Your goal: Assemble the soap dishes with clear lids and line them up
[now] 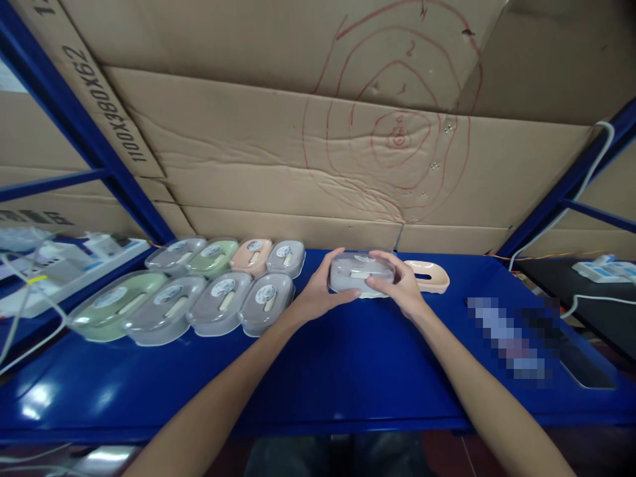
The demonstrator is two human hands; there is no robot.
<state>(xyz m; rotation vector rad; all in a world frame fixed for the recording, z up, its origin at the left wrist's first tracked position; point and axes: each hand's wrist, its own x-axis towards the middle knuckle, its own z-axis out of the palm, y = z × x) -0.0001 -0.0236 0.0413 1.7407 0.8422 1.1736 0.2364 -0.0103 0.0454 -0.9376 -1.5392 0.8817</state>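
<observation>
My left hand [318, 291] and right hand [400, 286] squeeze the ends of the clear soap box [361, 274], which lies sideways between them on the blue table [348, 371].

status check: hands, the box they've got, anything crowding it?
Left hand and right hand both clasp the lidded soap box over the blue table. Open pink tray just right of it. Eight finished boxes lined up left.
</observation>
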